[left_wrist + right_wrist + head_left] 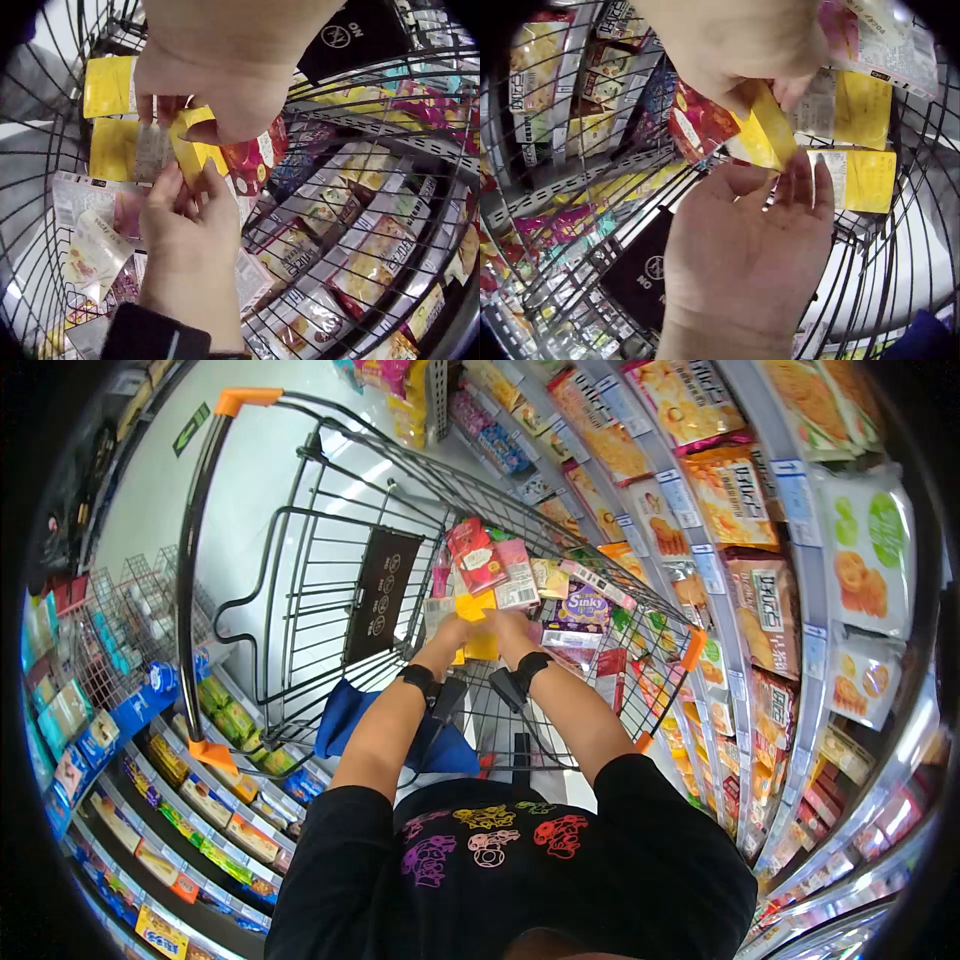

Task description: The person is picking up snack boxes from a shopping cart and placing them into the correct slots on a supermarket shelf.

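Observation:
Above the shopping cart (330, 540), both hands pinch one small yellow packet (196, 150) (769, 131). The left hand (445, 640) comes from the top in the left wrist view, thumb and fingers at one end. From below there, the right hand (195, 232) has its thumb and fingertips at the opposite end. In the right wrist view the right hand (742, 52) is above and the left hand (742, 232) below. A red package (476, 555) lies beside the packet. Two yellow packs (111, 86) with white labels lie underneath. The packet's ends are partly hidden by fingers.
Inside the cart are a pink box (516, 575), a purple box (582, 606) and several other packages. Wire walls surround the hands, with a black sign (383, 595) on the left. Snack shelves (740, 570) stand at the right. Blue cloth (350, 725) hangs near the left forearm.

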Available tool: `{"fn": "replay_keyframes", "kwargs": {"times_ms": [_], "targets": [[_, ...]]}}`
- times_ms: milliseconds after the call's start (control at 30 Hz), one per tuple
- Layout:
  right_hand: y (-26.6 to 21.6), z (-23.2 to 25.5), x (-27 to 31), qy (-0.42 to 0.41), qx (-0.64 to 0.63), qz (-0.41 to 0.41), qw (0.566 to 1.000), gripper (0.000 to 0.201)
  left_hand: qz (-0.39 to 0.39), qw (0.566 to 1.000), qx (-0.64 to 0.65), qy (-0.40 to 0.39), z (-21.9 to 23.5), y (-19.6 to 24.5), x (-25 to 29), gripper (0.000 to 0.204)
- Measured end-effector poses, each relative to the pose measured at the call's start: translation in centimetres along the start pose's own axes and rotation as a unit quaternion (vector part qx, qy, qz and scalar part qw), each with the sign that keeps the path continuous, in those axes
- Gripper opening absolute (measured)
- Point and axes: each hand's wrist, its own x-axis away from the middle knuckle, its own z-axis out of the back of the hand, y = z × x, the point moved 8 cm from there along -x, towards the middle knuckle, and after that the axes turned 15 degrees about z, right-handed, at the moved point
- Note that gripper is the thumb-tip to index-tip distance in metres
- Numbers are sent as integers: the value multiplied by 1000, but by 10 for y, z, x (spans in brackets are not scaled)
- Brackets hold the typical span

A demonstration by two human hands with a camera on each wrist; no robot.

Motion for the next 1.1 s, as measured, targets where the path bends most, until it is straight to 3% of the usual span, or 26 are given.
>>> {"fn": "replay_keyframes", "kwargs": {"times_ms": [100,133,167,200,233,300,333,367,433,467,500,533,567,633,700,767,800,833,867,900,933,967,1000,1033,1067,1100], "targets": [[-48,3,47,-43,-81,-23,995,21,-23,983,-178,43,14,-6,-7,29],[-42,4,49,-48,-94,-41,993,21,-94,955,-266,90,16,0,-1,30],[-17,5,38,-80,-144,-39,986,27,-166,911,-351,137,13,6,11,32],[-26,15,50,-58,-94,-77,991,29,-201,848,-453,187,8,7,28,43],[-25,12,57,-108,-158,-91,977,30,-236,767,-549,236,1,11,50,54],[-48,16,96,-127,-188,-96,969,28,-284,675,-629,260,-28,22,123,66],[-48,22,104,-164,-196,-57,965,26,-332,642,-641,258,-42,25,146,63],[-51,31,118,-128,-158,-58,977,25,-378,608,-651,253,-54,24,163,60],[-73,45,161,-138,-224,-47,964,27,-453,588,-642,190,-75,18,181,51],[-79,49,177,-184,-283,-36,941,23,-432,618,-637,159,-85,13,196,46],[-86,62,192,-156,-296,1,942,20,-412,645,-630,129,-95,8,210,42],[-109,77,221,-131,-285,45,948,17,-437,627,-637,96,-105,2,212,37],[-102,82,222,-193,-286,50,937,16,-457,610,-644,63,-115,-6,216,33],[-105,108,249,-154,-250,63,954,24,-483,584,-649,61,-137,-20,244,30],[-111,137,283,-168,-225,84,956,33,-508,561,-649,76,-159,-32,265,31],[-123,176,320,-136,-230,165,950,34,-539,550,-635,65,-178,-49,288,34],[-120,196,335,-115,-236,197,945,37,-544,564,-619,50,-191,-59,304,38],[-99,210,321,-120,-198,207,951,45,-532,542,-644,95,-203,-69,315,37],[-98,235,335,-141,-169,297,929,44,-561,532,-630,70,-214,-79,322,33],[-101,267,368,-91,-161,391,902,37,-497,612,-616,-1,-225,-88,312,30],[-98,294,391,-57,-117,469,873,34,-497,608,-616,-62,-242,-99,315,29],[-104,334,438,57,114,534,836,39,-461,629,-617,-109,-263,-114,324,28],[-92,358,461,55,154,464,871,40,-404,686,-581,-170,-281,-128,330,26],[-79,374,474,28,171,461,870,39,-423,711,-523,-204,-302,-141,355,23],[-65,389,486,0,188,461,867,38,-389,729,-481,-293,-319,-153,346,25],[-53,400,497,-31,205,462,862,37,-398,744,-440,-308,-340,-167,371,25]]}}
